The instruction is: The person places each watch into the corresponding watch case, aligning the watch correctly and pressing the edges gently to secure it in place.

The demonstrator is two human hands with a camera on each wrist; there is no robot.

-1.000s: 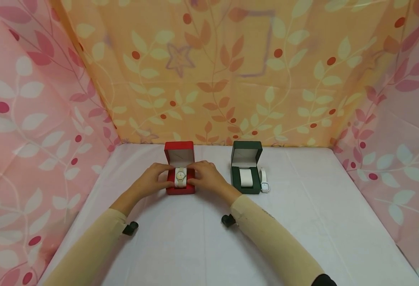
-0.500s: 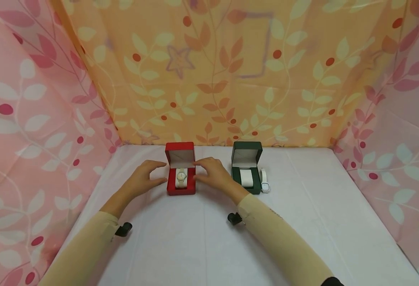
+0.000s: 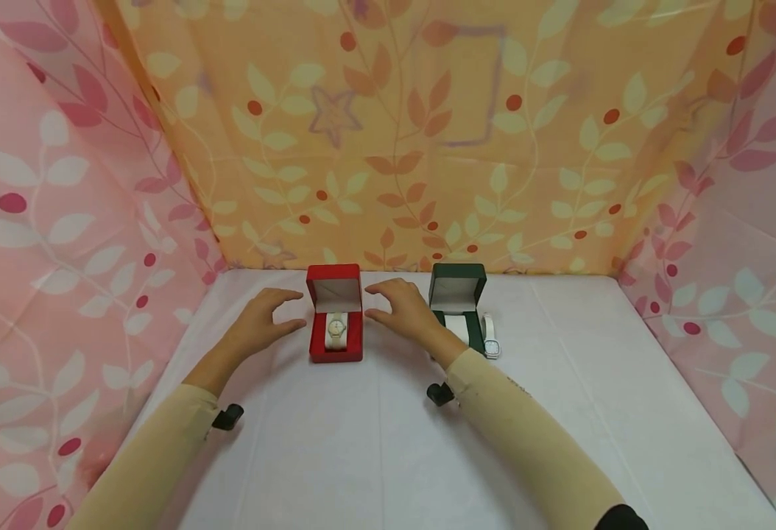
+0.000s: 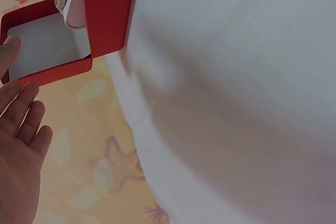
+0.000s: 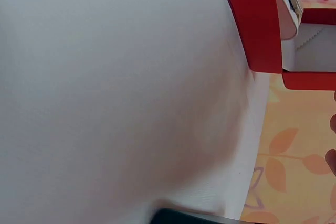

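A red watch box (image 3: 355,340) stands with its lid raised near the back of the table. Strapped round its white cushion is a cream-banded wristwatch (image 3: 336,327) with a round dial. My left hand (image 3: 258,324) is just left of the box, thumb and fingers spread apart, holding nothing. To the box's right, my right hand (image 3: 404,313) hovers with thumb and fingers parted, also holding nothing. Both are clear of the red box (image 4: 107,17) in the head view. The left wrist view shows the left palm (image 4: 18,166); only fingertips (image 5: 333,124) of the right appear in its own wrist view.
An open green watch box (image 3: 457,271) with a bare white cushion (image 3: 456,326) stands to the right, partly behind my right hand and wrist. Beside it lies a white-strapped watch (image 3: 490,346) on the white-covered table (image 3: 322,456). Patterned curtains (image 3: 394,147) enclose the back and sides.
Both hands have let go of the watch area in the red box and drawn apart, left hand leftward, right hand rightward. The watch stays on its cushion.
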